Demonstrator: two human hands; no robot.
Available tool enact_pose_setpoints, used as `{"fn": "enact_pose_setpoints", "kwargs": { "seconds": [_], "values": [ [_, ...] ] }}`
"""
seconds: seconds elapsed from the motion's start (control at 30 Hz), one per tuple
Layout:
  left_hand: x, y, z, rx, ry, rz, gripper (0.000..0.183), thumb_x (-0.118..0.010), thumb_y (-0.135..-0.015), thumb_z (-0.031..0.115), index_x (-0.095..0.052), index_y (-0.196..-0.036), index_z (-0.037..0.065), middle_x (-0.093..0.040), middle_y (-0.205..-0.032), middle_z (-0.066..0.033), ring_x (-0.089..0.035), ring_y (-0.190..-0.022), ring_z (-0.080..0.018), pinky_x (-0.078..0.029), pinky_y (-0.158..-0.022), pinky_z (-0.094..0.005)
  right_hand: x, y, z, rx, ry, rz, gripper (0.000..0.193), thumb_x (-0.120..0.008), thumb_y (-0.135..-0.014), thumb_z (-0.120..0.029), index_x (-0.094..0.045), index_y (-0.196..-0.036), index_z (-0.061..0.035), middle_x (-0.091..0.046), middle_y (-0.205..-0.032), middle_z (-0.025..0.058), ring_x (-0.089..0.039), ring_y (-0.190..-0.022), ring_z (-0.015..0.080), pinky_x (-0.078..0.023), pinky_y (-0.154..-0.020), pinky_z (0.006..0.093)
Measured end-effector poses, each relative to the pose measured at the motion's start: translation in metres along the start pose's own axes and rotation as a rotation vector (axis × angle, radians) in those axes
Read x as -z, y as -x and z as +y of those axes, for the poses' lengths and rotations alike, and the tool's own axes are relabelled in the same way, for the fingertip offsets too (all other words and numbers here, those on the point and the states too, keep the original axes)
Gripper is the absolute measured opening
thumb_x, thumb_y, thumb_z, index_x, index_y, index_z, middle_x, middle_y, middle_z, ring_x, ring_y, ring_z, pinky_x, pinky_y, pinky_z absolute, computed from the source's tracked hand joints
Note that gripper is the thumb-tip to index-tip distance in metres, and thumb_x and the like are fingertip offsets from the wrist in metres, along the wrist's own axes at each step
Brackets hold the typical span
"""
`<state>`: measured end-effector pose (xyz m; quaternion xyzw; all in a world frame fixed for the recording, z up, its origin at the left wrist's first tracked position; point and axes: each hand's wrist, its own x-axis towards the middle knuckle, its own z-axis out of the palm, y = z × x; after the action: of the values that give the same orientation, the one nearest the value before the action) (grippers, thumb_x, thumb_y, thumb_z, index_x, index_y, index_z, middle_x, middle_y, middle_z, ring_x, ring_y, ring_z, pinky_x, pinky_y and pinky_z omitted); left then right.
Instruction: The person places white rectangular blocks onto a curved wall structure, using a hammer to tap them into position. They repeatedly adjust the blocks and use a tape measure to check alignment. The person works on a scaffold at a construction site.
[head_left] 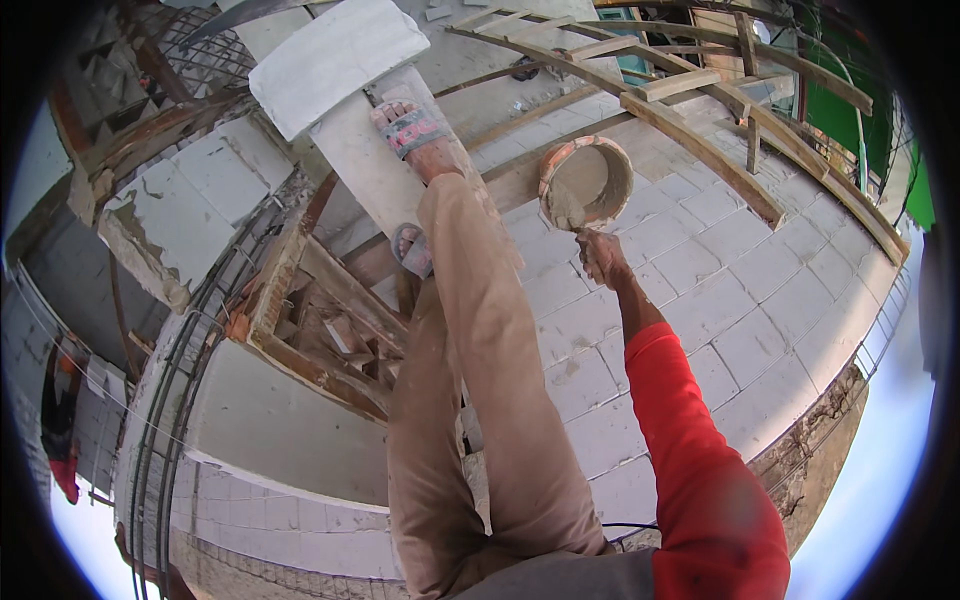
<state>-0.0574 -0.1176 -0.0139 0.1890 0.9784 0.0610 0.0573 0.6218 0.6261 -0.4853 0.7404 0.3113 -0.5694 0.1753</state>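
My right hand (603,258), at the end of a red sleeve, is closed around the handle of a trowel (566,210). The trowel's blade rests inside a round, mortar-crusted bucket (624,165), against its near left side. Wet grey mortar (590,180) lies in the bucket, which stands on pale blockwork. My left hand cannot be made out. Beyond my sandalled foot (425,140), a large white block (340,60) lies at the far end of a plank (365,165).
Wooden beams and a ladder-like frame (700,80) cross the far right. Left of my legs is an opening edged by timber (310,375). Steel bars (165,420) run along the left wall. A broken block edge (820,430) borders a drop at right.
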Motion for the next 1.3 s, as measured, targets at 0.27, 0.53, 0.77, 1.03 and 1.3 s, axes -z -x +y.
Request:
{"fn": "enact_pose_setpoints", "kwargs": {
  "seconds": [0.27,0.53,0.77,1.03,1.3],
  "values": [
    [-0.006,0.028,0.008,0.118,0.053,0.105,0.055,-0.065,-0.098,0.039,-0.061,-0.132,-0.005,-0.064,-0.131,-0.0229,-0.057,-0.133,-0.0344,-0.045,-0.112,-0.0485,-0.037,0.102,-0.008,0.403,-0.110,-0.007,0.017,-0.066,-0.094,-0.018,-0.068,-0.086,-0.0030,-0.055,-0.063,-0.0004,-0.050,-0.049,0.0084,-0.043,-0.043,0.0273],
    [-0.028,0.016,0.105,0.373,0.024,0.262,0.034,-0.060,-0.100,0.030,-0.072,-0.111,0.000,-0.067,-0.128,-0.0193,-0.048,-0.143,-0.0341,-0.035,-0.118,-0.0477,-0.158,0.248,-0.199,1.151,0.802,-0.217,0.017,-0.075,-0.090,-0.017,-0.070,-0.095,-0.0019,-0.059,-0.069,0.0011,-0.054,-0.056,0.0110,-0.048,-0.055,0.0316],
    [-0.035,0.002,0.139,0.621,0.007,0.288,0.024,-0.064,-0.097,0.026,-0.076,-0.104,0.007,-0.061,-0.145,-0.0147,-0.047,-0.143,-0.0359,-0.033,-0.119,-0.0495,-0.343,0.390,-0.375,1.418,1.504,-0.351,0.045,-0.072,-0.088,-0.025,-0.061,-0.127,-0.0058,-0.072,-0.100,0.0267,-0.066,-0.099,0.0477,-0.051,-0.092,0.0555],
    [-0.034,-0.006,0.175,0.720,-0.021,0.400,0.018,-0.070,-0.094,0.017,-0.076,-0.108,0.007,-0.053,-0.156,-0.0147,-0.042,-0.145,-0.0384,-0.034,-0.120,-0.0536,-0.537,0.444,-0.524,1.817,1.659,-0.474,0.036,-0.068,-0.086,-0.032,-0.072,-0.096,0.0021,-0.072,-0.084,0.0224,-0.069,-0.080,0.0387,-0.056,-0.081,0.0467],
    [-0.032,-0.005,0.175,0.780,0.024,0.391,0.023,-0.069,-0.094,0.021,-0.075,-0.112,0.008,-0.050,-0.160,-0.0112,-0.031,-0.154,-0.0398,-0.033,-0.122,-0.0608,-0.641,0.496,-0.593,1.447,1.921,-0.538,0.037,-0.069,-0.084,-0.036,-0.074,-0.082,0.0004,-0.060,-0.061,0.0042,-0.056,-0.049,0.0148,-0.046,-0.045,0.0341]
  ]
}}
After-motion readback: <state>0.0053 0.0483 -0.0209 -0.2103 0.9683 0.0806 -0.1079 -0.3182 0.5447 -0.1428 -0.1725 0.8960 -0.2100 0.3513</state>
